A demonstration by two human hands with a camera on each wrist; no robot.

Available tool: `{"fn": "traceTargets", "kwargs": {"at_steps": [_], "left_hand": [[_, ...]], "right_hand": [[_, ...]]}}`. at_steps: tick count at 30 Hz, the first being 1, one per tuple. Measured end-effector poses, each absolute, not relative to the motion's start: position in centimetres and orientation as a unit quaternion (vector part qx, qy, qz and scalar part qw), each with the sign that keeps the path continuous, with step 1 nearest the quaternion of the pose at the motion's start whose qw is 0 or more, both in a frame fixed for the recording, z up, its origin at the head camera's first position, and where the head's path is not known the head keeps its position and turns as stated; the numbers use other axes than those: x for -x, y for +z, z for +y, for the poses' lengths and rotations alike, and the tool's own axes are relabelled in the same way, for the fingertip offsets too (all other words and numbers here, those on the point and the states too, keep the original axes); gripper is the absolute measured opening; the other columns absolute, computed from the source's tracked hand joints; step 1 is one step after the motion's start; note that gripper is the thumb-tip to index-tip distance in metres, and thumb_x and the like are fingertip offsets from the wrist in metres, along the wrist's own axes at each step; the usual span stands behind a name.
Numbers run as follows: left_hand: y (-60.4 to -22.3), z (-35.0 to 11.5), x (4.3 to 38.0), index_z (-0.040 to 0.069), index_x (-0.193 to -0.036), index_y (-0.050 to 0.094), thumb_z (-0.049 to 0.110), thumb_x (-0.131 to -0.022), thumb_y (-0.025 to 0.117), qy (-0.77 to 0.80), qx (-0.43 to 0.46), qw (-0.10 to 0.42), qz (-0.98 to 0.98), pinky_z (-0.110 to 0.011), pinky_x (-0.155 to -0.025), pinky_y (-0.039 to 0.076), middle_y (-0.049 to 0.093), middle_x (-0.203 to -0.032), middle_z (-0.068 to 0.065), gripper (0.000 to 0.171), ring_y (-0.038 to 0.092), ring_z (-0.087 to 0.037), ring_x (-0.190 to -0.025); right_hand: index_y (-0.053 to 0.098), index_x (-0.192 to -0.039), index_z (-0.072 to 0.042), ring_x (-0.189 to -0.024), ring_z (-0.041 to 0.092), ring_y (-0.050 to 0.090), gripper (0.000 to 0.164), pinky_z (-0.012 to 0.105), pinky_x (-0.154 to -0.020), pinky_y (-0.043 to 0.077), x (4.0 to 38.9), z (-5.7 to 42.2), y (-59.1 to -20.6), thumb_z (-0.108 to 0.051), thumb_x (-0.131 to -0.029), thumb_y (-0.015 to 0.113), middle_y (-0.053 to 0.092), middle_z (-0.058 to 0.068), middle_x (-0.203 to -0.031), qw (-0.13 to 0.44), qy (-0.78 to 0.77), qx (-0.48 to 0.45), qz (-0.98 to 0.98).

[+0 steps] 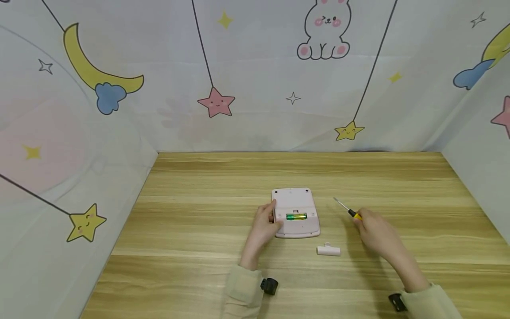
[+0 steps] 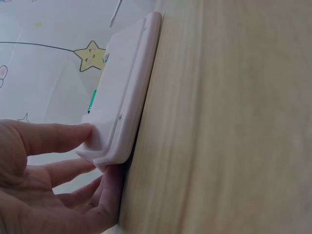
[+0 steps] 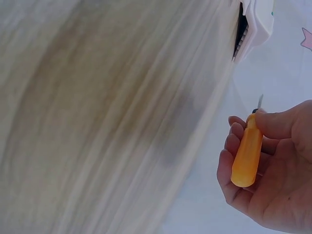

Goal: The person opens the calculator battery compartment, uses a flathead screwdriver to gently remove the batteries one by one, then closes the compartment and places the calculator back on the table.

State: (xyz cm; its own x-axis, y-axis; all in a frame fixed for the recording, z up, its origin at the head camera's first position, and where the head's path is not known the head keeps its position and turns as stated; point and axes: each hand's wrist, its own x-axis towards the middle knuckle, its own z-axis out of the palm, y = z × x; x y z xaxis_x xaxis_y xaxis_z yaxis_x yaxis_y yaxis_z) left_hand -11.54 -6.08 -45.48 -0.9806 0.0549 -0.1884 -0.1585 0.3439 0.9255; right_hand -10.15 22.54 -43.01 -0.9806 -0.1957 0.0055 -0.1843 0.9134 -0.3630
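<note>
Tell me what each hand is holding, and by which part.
Right hand: a screwdriver, by its yellow handle. Left hand: the pale pink device, by its left edge.

Bare Hands, Pale Sleeves, Two Black Wrist Units

Left hand (image 1: 264,227): bare. Left sleeve (image 1: 244,283): long, pale greenish beige, matt cloth; broad cuff, creased below, ending at the wrist. Left wrist unit (image 1: 269,286): black, compact, blocky, set at the cuff's inner side. Right hand (image 1: 377,234): bare. Right sleeve (image 1: 431,303): long, matching pale cloth, ending at the wrist. Right wrist unit (image 1: 397,302): black, small, likewise on the inner side; finer details too small to read.
</note>
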Motion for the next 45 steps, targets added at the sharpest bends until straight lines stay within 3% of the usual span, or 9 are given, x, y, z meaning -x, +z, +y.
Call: {"fn": "traceTargets", "kwargs": {"at_steps": [19, 36, 45], "left_hand": [[-45.6, -6.1, 11.8, -0.003, -0.144, 0.038, -0.008, -0.079, 0.062, 0.578, 0.029, 0.093, 0.81, -0.027, -0.074, 0.044, 0.04, -0.14, -0.026, 0.07, 0.048, -0.023, -0.095], [-45.5, -6.1, 11.7, -0.002, -0.144, 0.038, -0.008, -0.08, 0.063, 0.573, 0.029, 0.095, 0.814, -0.028, -0.076, 0.047, 0.039, -0.141, -0.026, 0.069, 0.05, -0.025, -0.097], [-45.6, -6.0, 11.7, -0.002, -0.144, 0.038, -0.009, -0.08, 0.063, 0.575, 0.035, 0.095, 0.812, -0.028, -0.075, 0.045, 0.04, -0.14, -0.025, 0.069, 0.049, -0.023, -0.095]], "right_hand": [[0.057, -0.103, 0.004, -0.062, 0.018, 0.045, 0.018, 0.03, -0.05, 0.033, 9.6, 21.6, -42.2, -0.012, -0.096, 0.051, 0.052, 0.005, -0.076, 0.047, -0.192, 0.078, 0.977], [0.057, -0.1, 0.003, -0.063, 0.017, 0.046, 0.016, 0.03, -0.054, 0.037, 9.1, 20.9, -42.6, -0.011, -0.094, 0.054, 0.054, 0.004, -0.073, 0.029, -0.183, 0.109, 0.977], [0.056, -0.101, 0.002, -0.06, 0.016, 0.044, 0.015, 0.029, -0.049, 0.034, 8.7, 20.5, -42.6, -0.011, -0.094, 0.055, 0.053, 0.003, -0.073, 0.034, -0.192, 0.111, 0.974]]}}
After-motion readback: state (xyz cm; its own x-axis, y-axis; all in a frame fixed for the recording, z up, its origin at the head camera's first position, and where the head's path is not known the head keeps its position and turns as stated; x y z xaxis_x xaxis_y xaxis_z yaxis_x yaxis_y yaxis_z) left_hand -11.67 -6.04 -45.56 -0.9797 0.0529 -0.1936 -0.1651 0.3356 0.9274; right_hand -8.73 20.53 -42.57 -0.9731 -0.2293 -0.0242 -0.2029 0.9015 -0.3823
